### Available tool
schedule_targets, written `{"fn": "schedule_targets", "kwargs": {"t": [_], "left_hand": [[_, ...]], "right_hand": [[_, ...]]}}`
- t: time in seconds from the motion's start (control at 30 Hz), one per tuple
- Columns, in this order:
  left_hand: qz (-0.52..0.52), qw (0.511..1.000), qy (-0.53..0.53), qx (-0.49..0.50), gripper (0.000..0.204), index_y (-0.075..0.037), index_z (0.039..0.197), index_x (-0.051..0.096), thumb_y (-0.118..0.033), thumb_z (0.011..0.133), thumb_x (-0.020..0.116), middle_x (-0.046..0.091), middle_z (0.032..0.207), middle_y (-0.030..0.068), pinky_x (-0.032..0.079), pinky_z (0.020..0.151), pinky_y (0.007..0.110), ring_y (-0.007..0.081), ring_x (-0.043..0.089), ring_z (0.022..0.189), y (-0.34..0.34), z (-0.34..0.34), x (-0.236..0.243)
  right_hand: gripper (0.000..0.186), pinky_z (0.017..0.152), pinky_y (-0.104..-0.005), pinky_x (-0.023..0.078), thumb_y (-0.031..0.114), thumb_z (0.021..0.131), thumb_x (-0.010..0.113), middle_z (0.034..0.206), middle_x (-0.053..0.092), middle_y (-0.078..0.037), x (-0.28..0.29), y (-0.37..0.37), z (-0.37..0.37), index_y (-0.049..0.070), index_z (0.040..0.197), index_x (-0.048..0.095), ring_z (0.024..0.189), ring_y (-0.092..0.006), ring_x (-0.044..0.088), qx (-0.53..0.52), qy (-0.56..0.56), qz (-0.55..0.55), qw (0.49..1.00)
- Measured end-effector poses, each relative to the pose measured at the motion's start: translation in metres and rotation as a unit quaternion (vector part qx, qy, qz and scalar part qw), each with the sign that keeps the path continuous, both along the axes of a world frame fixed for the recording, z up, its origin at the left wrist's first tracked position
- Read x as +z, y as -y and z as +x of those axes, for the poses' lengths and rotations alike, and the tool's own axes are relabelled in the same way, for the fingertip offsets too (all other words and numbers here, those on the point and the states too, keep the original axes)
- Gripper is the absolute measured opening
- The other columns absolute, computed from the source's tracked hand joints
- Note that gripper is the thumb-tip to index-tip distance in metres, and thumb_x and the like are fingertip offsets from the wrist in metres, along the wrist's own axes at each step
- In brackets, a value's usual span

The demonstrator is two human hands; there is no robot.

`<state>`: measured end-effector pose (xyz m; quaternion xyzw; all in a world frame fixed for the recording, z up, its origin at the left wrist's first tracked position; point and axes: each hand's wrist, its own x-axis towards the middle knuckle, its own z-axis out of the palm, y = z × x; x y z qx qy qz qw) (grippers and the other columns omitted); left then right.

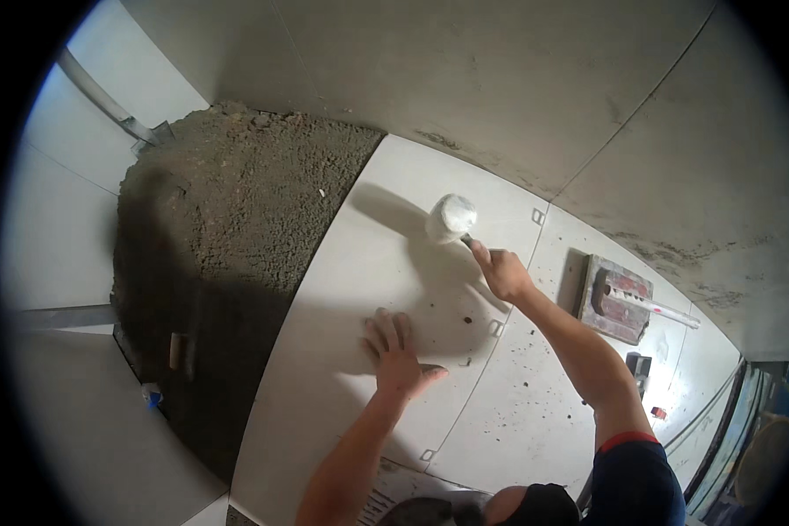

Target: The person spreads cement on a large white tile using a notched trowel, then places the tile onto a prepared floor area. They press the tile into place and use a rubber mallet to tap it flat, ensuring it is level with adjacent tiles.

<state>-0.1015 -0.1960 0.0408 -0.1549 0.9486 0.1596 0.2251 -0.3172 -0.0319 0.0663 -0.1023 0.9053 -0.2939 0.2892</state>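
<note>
My right hand [502,270] is closed round the dark handle of a white-headed mallet [452,217]. The mallet's head is over the far part of a large white tile [324,337], throwing a shadow; whether it touches the surface I cannot tell. Flat on the same tile rests my left hand [397,358], with its fingers and thumb apart. Along the joint to the neighbouring tile sit small square clips, one a tile spacer [497,328] between my hands. Dark crumbs dot both tiles.
Rough grey mortar [245,202] borders the tile on the left, with a small tan stick [176,351] on it. At right lie a reddish flat block [616,298] with a white-handled tool [649,304] across it, and a black object [637,368]. A grey wall [500,79] closes the far side.
</note>
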Motion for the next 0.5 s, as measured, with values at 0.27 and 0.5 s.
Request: {"fn": "schedule_targets", "kwargs": {"t": [0.27,0.5], "left_hand": [[0.009,1.000,0.005,0.007,0.133,-0.001,0.154,0.002,-0.066,0.065,0.077,-0.011,0.158,0.0295,0.001,0.112,0.068,0.0546,-0.014,0.142,-0.001,-0.004,0.002],[0.033,0.999,-0.021,0.020,0.129,-0.001,0.154,0.008,-0.060,0.065,0.080,-0.007,0.158,0.0298,0.005,0.111,0.071,0.0568,-0.011,0.142,0.003,-0.003,0.004]], "right_hand": [[0.083,0.076,-0.0443,0.050,0.070,0.093,0.037,0.076,0.065,-0.027,-0.029,-0.033,-0.014,-0.007,0.084,0.065,0.082,-0.0370,0.067,-0.047,0.126,-0.039,0.990],[0.044,0.075,-0.0494,0.050,0.044,0.092,0.054,0.091,0.065,-0.019,-0.031,-0.033,-0.016,0.002,0.096,0.062,0.084,-0.0399,0.064,0.085,-0.243,0.107,0.960]]}}
